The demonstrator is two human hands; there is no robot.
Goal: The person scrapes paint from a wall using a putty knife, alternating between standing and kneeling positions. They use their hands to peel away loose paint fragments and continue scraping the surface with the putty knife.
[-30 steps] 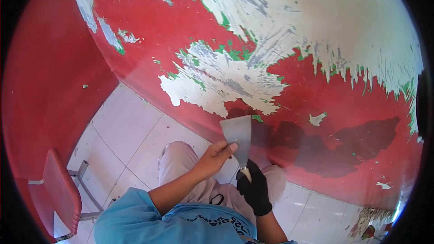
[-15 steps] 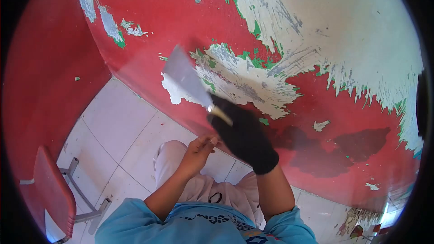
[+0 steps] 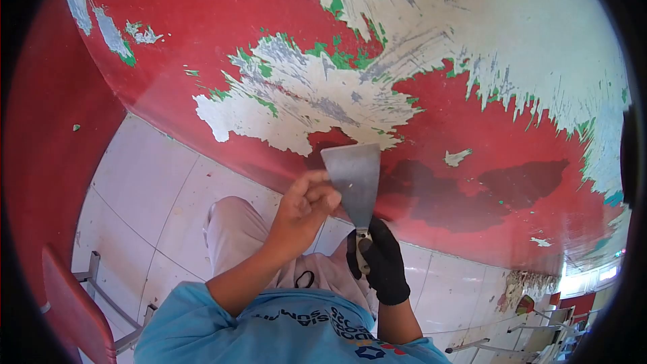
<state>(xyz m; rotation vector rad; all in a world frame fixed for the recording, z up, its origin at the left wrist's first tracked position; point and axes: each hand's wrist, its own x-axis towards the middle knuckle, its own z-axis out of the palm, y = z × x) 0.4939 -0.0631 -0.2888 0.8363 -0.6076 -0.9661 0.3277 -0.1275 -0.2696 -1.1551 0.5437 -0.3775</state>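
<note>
My right hand (image 3: 386, 264), in a black knit glove, grips the light handle of a paint scraper (image 3: 356, 178). The scraper's wide metal blade points up and away from the wall's bare patch, with a few tiny specks on its face. Right beside the blade's left edge is my bare left hand (image 3: 302, 212), its fingers loosely bent and apart, fingertips close to the metal. Behind the blade rises a red painted wall (image 3: 269, 0), where a ragged scraped patch (image 3: 269, 114) shows white and grey with green traces.
A large scraped whitish area (image 3: 512, 20) covers the upper right of the wall. Dark stains (image 3: 465, 195) mark the red paint below it. A red chair (image 3: 75, 303) stands at lower left on the white tiled floor (image 3: 141, 175). Paint debris (image 3: 522, 290) lies near the wall at right.
The scraper has come away from the wall patch, down and to the right, and turned blade-up. My left hand has risen to the blade's edge. The view has shifted right.
</note>
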